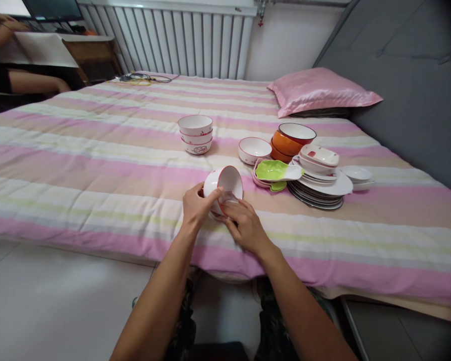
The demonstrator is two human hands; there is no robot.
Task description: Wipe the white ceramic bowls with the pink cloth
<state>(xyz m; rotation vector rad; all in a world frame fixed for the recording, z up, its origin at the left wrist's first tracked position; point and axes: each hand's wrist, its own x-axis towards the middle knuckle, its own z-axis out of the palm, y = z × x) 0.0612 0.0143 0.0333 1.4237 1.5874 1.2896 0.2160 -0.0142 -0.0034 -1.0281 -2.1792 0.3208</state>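
Observation:
A white bowl with a red rim point(231, 179) is tipped on its side near the front edge of the bed, its mouth facing right and toward me. My left hand point(198, 203) grips it from the left, with the thumb over the rim. The fingers of my right hand point(244, 220) reach into the lower part of the bowl. Something pale, perhaps a cloth or tissue, shows by those fingers; I cannot make it out. Beyond stand a stack of white bowls point(196, 135) and a single white bowl point(254, 150).
To the right are orange bowls point(285, 145), green leaf-shaped dishes point(274, 170), stacked plates point(342, 185) and small white dishes point(356, 174). A pink pillow point(323, 90) lies by the grey headboard point(409, 75). Cables point(141, 77) lie at the far edge. Another person's arm point(2, 32) shows at far left.

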